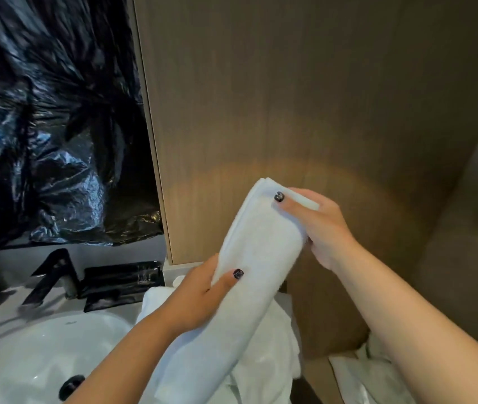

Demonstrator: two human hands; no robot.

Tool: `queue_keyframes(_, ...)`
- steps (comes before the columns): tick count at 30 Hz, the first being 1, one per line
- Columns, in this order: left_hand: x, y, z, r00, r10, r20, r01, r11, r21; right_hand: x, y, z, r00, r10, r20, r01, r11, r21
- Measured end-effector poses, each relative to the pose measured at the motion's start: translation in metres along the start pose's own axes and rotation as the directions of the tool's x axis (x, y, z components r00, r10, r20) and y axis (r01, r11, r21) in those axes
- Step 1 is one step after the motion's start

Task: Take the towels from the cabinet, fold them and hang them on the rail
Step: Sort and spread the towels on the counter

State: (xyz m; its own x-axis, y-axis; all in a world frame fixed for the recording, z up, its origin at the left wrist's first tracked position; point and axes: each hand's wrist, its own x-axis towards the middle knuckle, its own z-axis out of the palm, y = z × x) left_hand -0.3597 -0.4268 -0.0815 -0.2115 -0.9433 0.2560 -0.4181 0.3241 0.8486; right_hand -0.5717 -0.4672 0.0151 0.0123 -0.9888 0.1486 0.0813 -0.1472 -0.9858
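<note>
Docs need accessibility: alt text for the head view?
Two bare hands, left hand and right hand, grip a folded white terry towel before a brown wood-grain panel, above a white basin and black faucet.

A tall wood-grain panel [304, 112] filled the view above a bathroom counter, a warm pool of light [290, 182] glowing low on its surface. To its left, crinkled black plastic sheeting [51, 126] hung behind a white basin [27, 354], an angular black tap [54, 272] and dark trays [121, 282]
</note>
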Motion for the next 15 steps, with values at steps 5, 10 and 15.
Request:
queue_keyframes(5, -0.011, 0.05, 0.01, 0.994, 0.056, -0.095, -0.065, 0.994, -0.091, -0.002, -0.076, -0.002, 0.977, -0.163, 0.14, 0.2, 0.927, -0.317)
queue_keyframes(10, -0.015, 0.105, 0.01, 0.972, 0.108, -0.209, -0.162, 0.952, -0.261, -0.019, -0.134, 0.002, 0.922, -0.239, 0.306, 0.348, 0.857, -0.379)
queue_keyframes(15, -0.005, 0.165, 0.006, 0.92, 0.055, -0.387, -0.221, 0.891, -0.397, -0.044, -0.153, 0.014, 0.871, -0.453, 0.189, 0.491, 0.796, -0.355)
